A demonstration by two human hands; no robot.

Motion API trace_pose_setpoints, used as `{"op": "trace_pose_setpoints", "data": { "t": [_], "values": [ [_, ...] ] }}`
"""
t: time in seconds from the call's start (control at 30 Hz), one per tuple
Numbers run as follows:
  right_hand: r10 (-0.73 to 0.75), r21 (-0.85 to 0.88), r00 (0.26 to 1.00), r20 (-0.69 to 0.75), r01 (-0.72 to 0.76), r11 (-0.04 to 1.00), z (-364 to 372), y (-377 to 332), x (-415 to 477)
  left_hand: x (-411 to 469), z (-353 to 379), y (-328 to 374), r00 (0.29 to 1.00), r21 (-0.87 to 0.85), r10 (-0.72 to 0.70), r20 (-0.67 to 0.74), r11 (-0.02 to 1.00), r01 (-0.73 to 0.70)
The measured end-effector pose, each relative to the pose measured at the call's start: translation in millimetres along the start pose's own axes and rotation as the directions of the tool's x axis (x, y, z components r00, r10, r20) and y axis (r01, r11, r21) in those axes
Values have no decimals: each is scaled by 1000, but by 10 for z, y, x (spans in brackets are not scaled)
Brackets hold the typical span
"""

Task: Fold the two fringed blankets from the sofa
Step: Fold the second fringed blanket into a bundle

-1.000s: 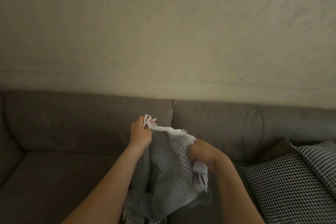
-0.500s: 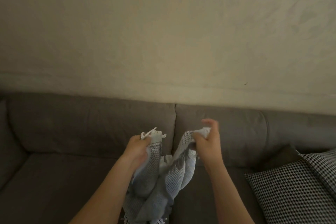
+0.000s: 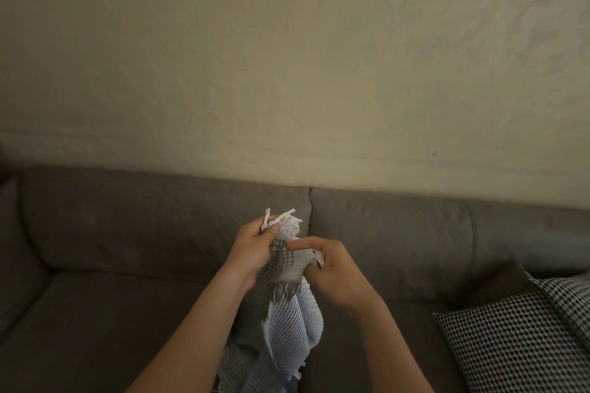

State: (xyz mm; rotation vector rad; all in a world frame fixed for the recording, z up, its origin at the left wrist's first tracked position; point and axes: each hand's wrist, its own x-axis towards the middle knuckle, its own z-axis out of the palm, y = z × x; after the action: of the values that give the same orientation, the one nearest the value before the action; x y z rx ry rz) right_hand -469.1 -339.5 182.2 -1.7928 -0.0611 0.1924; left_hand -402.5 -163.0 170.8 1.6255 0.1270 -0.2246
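Fingers of both hands clamp the blanket's fringed top edge together; its length hangs straight down toward the sofa.

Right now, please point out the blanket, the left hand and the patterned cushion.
blanket (image 3: 292, 325), head view, pale hanging fold
left hand (image 3: 253, 252), head view, back of hand
patterned cushion (image 3: 510, 338), head view, checked front face

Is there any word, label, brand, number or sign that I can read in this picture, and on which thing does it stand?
None: no readable text shows on the blanket, the sofa, the checked cushion or the wall.
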Motion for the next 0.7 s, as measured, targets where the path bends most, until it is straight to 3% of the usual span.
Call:
{"op": "trace_pose_setpoints", "data": {
  "t": [0.2, 0.47, 0.6, 0.7],
  "values": [
    [-88, -147, 958, -272, 50, 988, -15, -43, 27, -60, -19, -8, 981, -233, -178, 77, 953, 191],
    [-327, -526, 878, -349, 106, 844, 8, 12, 50, -138, 4, 11, 992, -241, -125, 29, 962, 128],
    [-222, -286, 942, -250, 147, 947, -11, -44, 0, -175, 35, 25, 987, -202, -128, 98, 969, 146],
    [-227, -219, 952, -205, 182, 959, -24, -69, -27, -233, 46, 91, 977, -205, -130, 171, 965, 164]
  ]
}}
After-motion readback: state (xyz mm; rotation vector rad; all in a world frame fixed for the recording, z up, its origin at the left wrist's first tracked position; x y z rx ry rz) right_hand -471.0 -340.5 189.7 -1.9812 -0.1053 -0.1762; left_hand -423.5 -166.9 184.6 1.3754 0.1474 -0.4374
